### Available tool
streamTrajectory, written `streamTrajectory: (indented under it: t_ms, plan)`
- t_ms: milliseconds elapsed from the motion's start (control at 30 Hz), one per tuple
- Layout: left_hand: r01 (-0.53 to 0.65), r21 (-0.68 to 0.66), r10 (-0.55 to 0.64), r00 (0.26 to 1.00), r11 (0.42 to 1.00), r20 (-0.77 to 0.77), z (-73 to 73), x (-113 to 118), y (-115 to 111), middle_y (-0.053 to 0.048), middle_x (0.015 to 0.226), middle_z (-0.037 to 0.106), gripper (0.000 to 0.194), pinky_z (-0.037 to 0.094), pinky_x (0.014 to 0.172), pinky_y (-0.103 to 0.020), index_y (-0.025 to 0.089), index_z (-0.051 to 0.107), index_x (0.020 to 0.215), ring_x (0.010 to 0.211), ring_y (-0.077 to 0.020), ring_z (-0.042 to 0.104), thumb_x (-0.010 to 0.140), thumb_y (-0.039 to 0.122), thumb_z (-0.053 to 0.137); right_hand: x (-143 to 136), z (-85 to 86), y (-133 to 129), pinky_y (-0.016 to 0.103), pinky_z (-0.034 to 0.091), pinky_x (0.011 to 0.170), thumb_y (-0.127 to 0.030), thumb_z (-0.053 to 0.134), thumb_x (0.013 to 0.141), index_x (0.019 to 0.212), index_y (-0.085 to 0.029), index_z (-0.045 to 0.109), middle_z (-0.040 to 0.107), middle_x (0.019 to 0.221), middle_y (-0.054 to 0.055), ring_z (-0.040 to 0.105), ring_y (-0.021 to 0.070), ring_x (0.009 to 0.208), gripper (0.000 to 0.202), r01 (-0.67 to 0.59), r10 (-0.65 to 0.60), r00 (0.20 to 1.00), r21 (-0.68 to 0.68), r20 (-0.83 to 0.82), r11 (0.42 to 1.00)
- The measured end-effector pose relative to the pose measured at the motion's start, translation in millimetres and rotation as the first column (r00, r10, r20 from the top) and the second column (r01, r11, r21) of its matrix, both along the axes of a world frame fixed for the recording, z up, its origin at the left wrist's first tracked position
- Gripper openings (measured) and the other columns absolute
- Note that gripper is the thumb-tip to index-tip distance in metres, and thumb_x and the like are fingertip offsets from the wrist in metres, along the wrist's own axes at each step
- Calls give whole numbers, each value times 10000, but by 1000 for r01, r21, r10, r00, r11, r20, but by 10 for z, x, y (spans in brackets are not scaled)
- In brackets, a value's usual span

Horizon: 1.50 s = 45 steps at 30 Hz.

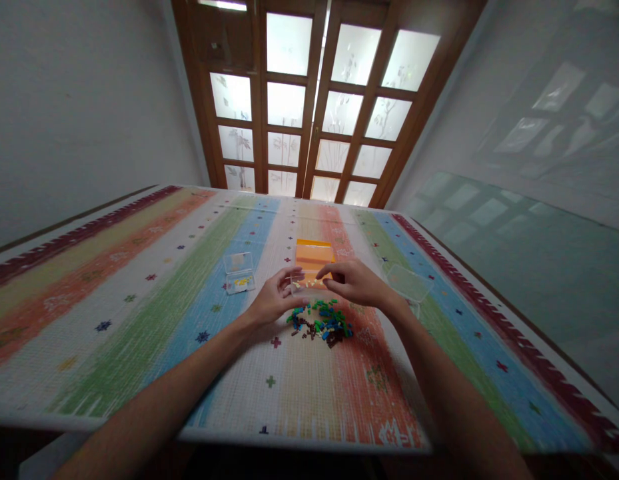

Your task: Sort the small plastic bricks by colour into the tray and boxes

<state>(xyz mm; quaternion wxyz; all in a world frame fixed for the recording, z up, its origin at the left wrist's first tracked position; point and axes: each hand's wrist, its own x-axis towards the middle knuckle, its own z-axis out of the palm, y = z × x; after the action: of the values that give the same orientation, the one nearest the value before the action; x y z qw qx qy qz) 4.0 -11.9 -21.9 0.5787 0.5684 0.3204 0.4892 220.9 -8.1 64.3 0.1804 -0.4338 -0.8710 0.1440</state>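
My left hand [276,298] grips the left side of a small clear plastic box [309,291], its thumb along the near side and its fingers at the far side. A few small cream-coloured pieces [310,283] lie in the box. Over the box's right part is my right hand [356,280], palm down, thumb and forefinger drawn close in a pinch. Whether a small piece sits between those fingertips cannot be made out. Just in front of the box lies a loose pile of small building bricks [326,321] in green, blue, brown and cream.
An orange case [314,252] stands open behind the hands. To the left is an open clear box [239,283] with yellow pieces. A clear container [409,283] lies beyond my right wrist. A striped cloth [179,280] covers the table; glazed doors [309,100] stand behind.
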Motion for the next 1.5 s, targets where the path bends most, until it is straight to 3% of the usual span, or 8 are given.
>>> streamTrajectory:
  t_ms: [267,400,567,900,1300,1500]
  plan:
    - [-17,-1,17,1000,1000,-4,1,-22,14,-151,1325,603,683,370,1153,-542,190,621,1221,1309,-315,534,593,189,888,267,-109,-208,208,293,528,-234,575,840,897,-145,758,502,544,-46,399,78,494,212,-106,100,994,-165,-45,981]
    - [-26,2,26,1000,1000,-11,-14,-28,27,-147,1315,616,693,366,1158,-554,196,619,1225,1301,-316,544,588,188,892,327,-281,-286,209,345,563,-158,601,800,919,-145,759,609,618,-19,474,89,539,199,-135,149,988,-265,34,955]
    - [-22,-11,22,1000,1000,-3,-13,-29,20,-153,1322,603,700,355,1164,-547,187,612,1229,1310,-316,534,589,187,895,401,-447,-340,224,423,652,-86,557,794,926,-152,750,718,776,24,595,126,669,243,-143,158,987,-333,19,932]
    - [-31,-19,31,999,999,-6,-5,-22,15,-153,1324,599,695,352,1165,-551,187,606,1221,1316,-326,526,588,172,892,440,-592,-364,214,380,607,-122,555,826,934,-156,739,676,733,13,546,119,625,215,-48,64,997,-268,51,962]
    - [-23,-33,23,1000,999,-4,-16,-25,20,-164,1332,595,701,378,1141,-536,185,614,1220,1305,-334,534,577,182,892,314,-497,-421,229,313,574,-204,605,827,868,-175,755,684,712,29,541,127,603,159,43,7,966,-187,258,981]
    - [-14,-36,14,1000,999,7,-16,-19,27,-167,1347,583,719,375,1144,-535,175,602,1240,1300,-327,539,581,175,889,339,-476,-416,220,325,577,-176,596,823,877,-172,758,656,658,9,526,110,577,171,-4,31,989,-179,147,984]
